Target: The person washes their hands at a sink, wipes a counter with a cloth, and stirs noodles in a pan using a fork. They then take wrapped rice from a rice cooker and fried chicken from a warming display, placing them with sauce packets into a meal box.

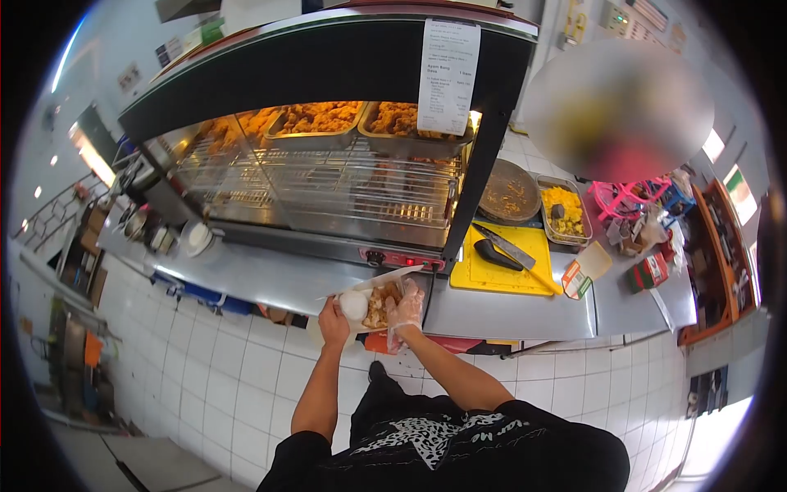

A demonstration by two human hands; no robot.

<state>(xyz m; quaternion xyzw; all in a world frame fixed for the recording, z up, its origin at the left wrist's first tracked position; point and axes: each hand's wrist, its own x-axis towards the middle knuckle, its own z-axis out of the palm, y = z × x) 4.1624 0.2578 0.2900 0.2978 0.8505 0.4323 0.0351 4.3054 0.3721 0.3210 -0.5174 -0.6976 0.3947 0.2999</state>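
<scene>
A food box (366,328) with a white rice mound (354,306) and pieces of browned chicken (379,310) is held in front of me, over the counter's front edge. My left hand (334,321) is bare and closed on the box's left side. My right hand (407,309), in a clear plastic glove, lies at the chicken on the right side; its fingers are partly hidden, and I cannot make out whether they grip anything. A lid flap stands up at the back of the box.
Behind the box is a heated display case (320,189) with trays of fried chicken (318,119) and a hanging receipt (448,78). To the right are a yellow cutting board (471,271) with a knife (507,246), a round pan (508,193) and a food tray (566,215).
</scene>
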